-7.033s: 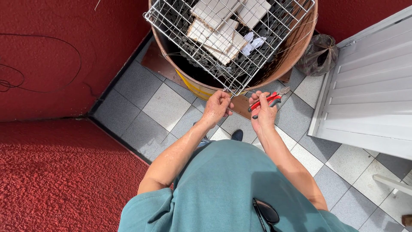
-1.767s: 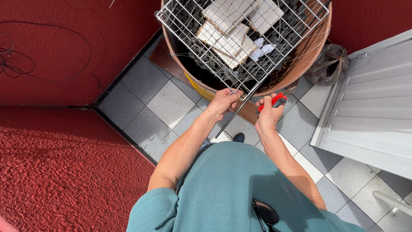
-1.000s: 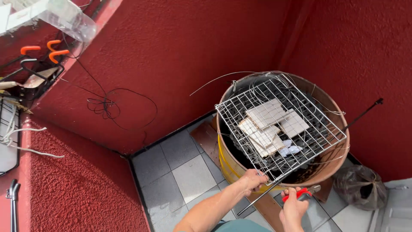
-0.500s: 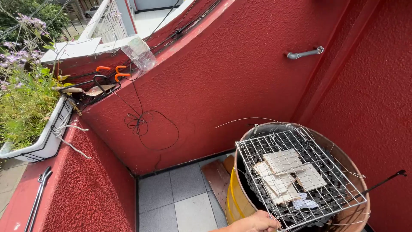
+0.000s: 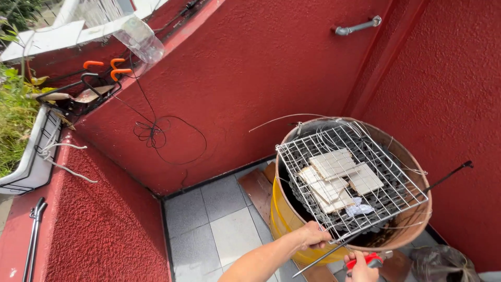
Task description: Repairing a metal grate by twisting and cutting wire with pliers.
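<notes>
Hands (image 5: pixel 313 236) at wire grill (image 5: pixel 350 177), near edge

Person's own body, head view: only a small part in frame, at the bottom edge. Left forearm bare from frame edge to wrist; no sleeve, watch or band visible on it. Left hand (image 5: pixel 313 236) bare: no glove, no ring that can be made out. Right hand (image 5: pixel 360 266) also bare, mostly cut off by the frame edge; only its upper part shows. No clothing in view.
</notes>
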